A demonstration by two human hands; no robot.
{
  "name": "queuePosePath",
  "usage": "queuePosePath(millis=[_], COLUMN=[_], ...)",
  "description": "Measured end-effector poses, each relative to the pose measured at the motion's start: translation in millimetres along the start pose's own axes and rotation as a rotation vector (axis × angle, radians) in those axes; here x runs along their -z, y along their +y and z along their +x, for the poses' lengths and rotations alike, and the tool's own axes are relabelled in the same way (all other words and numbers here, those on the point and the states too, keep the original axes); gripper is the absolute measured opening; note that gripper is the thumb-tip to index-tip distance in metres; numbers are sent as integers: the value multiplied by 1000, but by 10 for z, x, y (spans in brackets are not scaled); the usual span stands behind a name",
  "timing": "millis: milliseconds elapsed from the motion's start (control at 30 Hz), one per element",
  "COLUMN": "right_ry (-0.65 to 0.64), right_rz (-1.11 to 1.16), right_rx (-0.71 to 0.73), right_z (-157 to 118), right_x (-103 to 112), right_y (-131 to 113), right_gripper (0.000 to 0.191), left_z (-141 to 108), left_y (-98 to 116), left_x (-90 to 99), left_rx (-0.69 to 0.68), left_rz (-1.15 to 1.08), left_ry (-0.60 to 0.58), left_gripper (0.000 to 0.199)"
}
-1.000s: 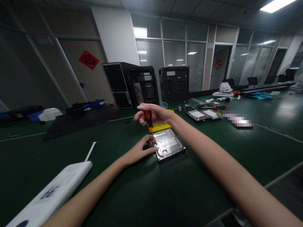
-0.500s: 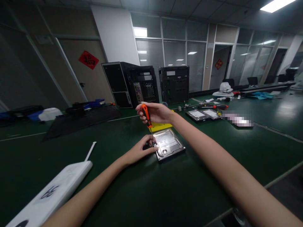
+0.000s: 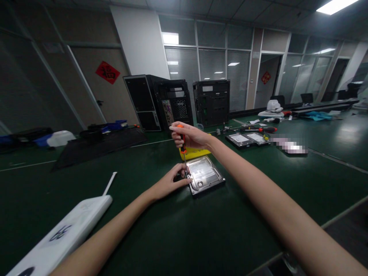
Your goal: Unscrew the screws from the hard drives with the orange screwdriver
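A silver hard drive (image 3: 204,174) lies flat on the green table (image 3: 161,234). My left hand (image 3: 175,178) grips its left edge, with the thumb on top and the fingers at the side. Above the drive, my right hand (image 3: 191,137) is closed around the handle of an orange and black screwdriver (image 3: 183,143). The screwdriver stands nearly upright, and its shaft reaches down to the drive's left edge beside my left fingers. Whether the tip sits in a screw is too small to tell. Behind the drive is a yellow object (image 3: 195,153), partly covered by my right hand.
Two more drives (image 3: 240,140) lie at the right, near a red and black screwdriver (image 3: 268,130). Computer cases (image 3: 211,102) stand at the back. A white device (image 3: 63,234) lies at the front left, a black mat (image 3: 100,143) behind it.
My right hand has shifted slightly right and turned, and the screwdriver is now more upright. My left hand and the drive have stayed in place.
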State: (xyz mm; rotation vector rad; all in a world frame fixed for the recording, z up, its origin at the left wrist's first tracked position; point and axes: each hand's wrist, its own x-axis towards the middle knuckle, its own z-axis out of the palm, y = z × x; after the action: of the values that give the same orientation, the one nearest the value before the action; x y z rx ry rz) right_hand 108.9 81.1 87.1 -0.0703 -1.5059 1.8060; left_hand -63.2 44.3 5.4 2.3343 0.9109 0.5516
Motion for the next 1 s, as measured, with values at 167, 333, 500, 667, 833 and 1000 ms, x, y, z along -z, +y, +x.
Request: queuePosePath(millis=[167, 333, 500, 667, 833, 1000], right_ry=[-49, -15, 4, -58, -70, -128], right_rz=[-8, -58, -73, -108, -60, -5], right_rx=[-86, -79, -64, -57, -55, -131], right_z=[-27, 3, -3, -9, 11, 6], right_x=[-48, -65, -110, -96, -108, -107], right_y=[-56, -63, -73, -46, -22, -61], right_gripper=[35, 20, 7, 12, 12, 41], left_z=[0, 5, 24, 35, 37, 44], left_y=[15, 24, -8, -41, -59, -90], left_x=[6, 10, 5, 2, 2, -3], left_rx=[6, 14, 24, 18, 13, 6], left_rz=[-26, -95, -128, -147, -154, -167], left_ry=[-3, 6, 27, 37, 27, 21], left_gripper=[32, 31, 44, 45, 44, 44])
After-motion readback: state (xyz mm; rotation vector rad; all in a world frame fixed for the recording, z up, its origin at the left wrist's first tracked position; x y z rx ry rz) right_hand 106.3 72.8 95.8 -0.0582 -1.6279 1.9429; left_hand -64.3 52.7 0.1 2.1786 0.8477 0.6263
